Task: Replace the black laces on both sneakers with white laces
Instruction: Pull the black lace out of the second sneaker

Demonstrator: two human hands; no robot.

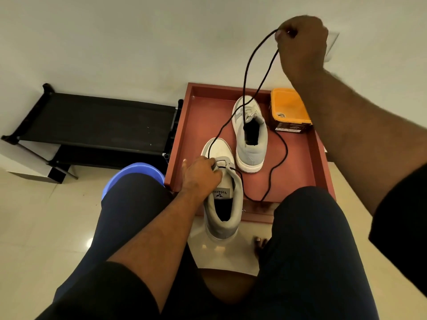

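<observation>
- The black lace (280, 144) runs from the near sneaker (223, 192), at 6 o'clock on the red tray (182, 135), up to 1 o'clock.
- The right hand (300, 42) pinches it in curled fingers, raised high.
- The left hand (199, 175) grips the near sneaker's eyelet area, fingers curled.
- The second sneaker (250, 135) sits at 12 o'clock, beside an orange-lidded box (288, 107).
- A black rack (97, 123) stands at 9 o'clock.

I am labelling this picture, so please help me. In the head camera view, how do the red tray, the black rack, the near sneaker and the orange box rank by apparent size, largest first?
1. Red tray
2. Black rack, looks close to the tray, so unsure
3. Near sneaker, enlarged by nearness
4. Orange box
</observation>
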